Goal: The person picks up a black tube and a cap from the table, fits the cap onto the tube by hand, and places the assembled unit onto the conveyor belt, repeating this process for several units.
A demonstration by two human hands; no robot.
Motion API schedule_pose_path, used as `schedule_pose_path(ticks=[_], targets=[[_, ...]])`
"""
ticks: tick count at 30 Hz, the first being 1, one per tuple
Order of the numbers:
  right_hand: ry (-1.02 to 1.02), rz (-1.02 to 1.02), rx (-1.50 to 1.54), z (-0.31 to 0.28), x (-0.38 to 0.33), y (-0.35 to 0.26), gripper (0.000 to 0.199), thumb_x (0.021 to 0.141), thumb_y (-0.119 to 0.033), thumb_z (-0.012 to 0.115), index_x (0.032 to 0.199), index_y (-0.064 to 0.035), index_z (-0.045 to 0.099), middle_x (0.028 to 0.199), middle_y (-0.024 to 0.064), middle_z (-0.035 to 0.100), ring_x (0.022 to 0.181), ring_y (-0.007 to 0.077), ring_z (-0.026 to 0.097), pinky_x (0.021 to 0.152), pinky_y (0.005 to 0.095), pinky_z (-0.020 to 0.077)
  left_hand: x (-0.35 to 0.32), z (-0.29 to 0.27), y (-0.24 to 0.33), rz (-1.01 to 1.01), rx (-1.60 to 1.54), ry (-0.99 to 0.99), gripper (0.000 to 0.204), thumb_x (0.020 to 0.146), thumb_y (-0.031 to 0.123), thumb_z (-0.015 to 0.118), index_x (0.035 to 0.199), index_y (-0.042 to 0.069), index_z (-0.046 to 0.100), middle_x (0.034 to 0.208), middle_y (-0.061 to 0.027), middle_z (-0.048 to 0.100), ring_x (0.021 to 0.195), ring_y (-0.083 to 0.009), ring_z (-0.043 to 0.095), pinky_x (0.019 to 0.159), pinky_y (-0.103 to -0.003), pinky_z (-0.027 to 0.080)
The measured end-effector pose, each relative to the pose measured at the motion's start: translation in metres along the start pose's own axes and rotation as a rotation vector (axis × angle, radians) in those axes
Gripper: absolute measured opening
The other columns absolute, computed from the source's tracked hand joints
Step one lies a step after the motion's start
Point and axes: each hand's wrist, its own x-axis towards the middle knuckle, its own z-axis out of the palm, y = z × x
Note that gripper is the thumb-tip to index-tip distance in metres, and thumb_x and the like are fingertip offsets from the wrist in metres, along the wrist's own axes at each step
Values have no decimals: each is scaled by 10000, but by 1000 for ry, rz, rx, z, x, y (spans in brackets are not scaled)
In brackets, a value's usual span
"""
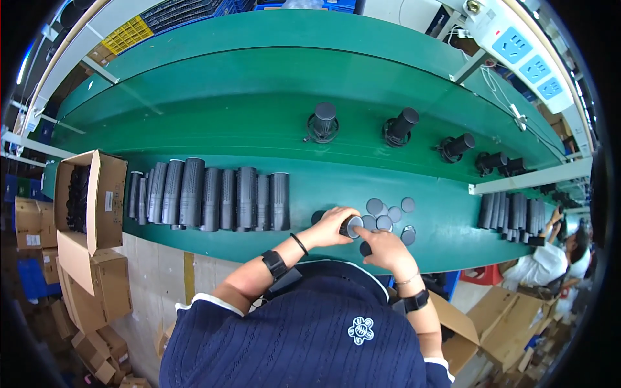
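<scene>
My left hand is wrapped round a black cylinder, whose pale round end faces toward my right hand. A finger of my right hand reaches to the rim of that end. Tucked in the curled lower fingers of the same hand is a dark round cap, partly hidden. Beyond and beside my right hand lie several loose dark grey discs on the green table. Another dark cylinder shows partly behind my left hand.
Several black cylinders lie in a row at left, beside an open cardboard box of black parts. Black microphones in ring mounts stand along the back. More cylinders lie at right, near another person. A power strip hangs above.
</scene>
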Motion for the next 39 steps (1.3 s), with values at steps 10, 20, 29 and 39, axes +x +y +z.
schedule_pose_path(ticks=[10, 20, 29, 39], targets=[[397, -216, 543, -9, -6, 14, 569, 621, -35, 795, 1153, -51, 593, 1077, 123, 624, 977, 294, 609, 846, 371, 498, -1, 1, -2, -28, -30, 31, 641, 642, 196, 796, 1205, 117, 500, 1172, -99, 547, 1136, -309, 493, 977, -446, 355], [674, -162, 593, 47, 25, 12, 603, 560, -63, 823, 1121, -44, 602, 1140, 126, 624, 1095, 309, 562, 924, 378, 453, -1, 6, -8, -85, -10, -64, 790, 610, 266, 770, 1299, 84, 428, 1236, -128, 489, 1179, -326, 442, 1007, -459, 309], [689, -204, 432, 42, 22, 10, 554, 580, -9, 780, 1105, -35, 607, 1148, 132, 618, 1088, 312, 561, 925, 379, 454, -3, 0, -1, -86, -9, -99, 840, 696, 508, 753, 1322, 76, 399, 1256, -149, 463, 1210, -326, 412, 1028, -467, 267], [682, -192, 309, 38, 21, 0, 527, 579, -36, 791, 1082, -26, 633, 1122, 131, 622, 1032, 310, 575, 894, 377, 470, -6, 10, -7, -77, -52, -43, 653, 801, 538, 632, 1280, 129, 460, 1211, -147, 494, 1169, -348, 424, 1001, -524, 260]])
